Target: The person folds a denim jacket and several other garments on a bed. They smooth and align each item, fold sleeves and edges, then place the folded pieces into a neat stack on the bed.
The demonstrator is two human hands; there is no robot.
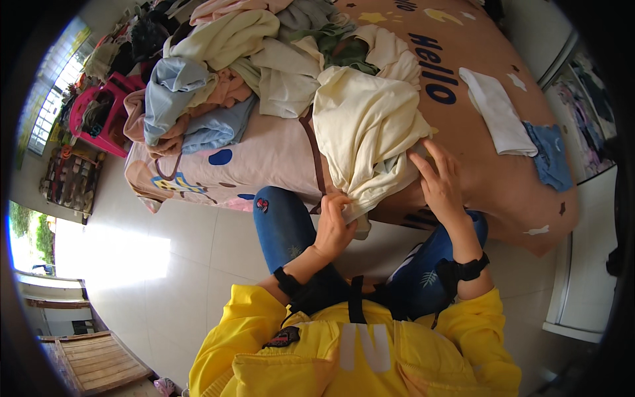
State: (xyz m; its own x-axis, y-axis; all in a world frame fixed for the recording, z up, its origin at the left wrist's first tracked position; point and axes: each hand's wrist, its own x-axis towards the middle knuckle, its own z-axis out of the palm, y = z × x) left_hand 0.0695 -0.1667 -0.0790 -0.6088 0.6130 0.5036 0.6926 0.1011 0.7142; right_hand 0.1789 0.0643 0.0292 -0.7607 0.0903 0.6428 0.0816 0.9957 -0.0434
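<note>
The cream garment (367, 116) lies between left hand (333, 227), pinching it, and right hand (442, 186), grip unclear.

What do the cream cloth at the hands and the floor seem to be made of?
Cream cloth: matte fabric, perhaps cotton; it falls in soft, loose folds.
Floor: smooth, shiny tile, perhaps ceramic; it shows thin joint lines and bright glare.

Worn on my head, the left fisheye camera looks down and forward: my yellow fabric top (284, 367) close at the lower edge, my bare left hand (333, 226) and bare right hand (442, 184) mid-frame, the brown patterned cloth bedcover (493, 175) beyond.
</note>
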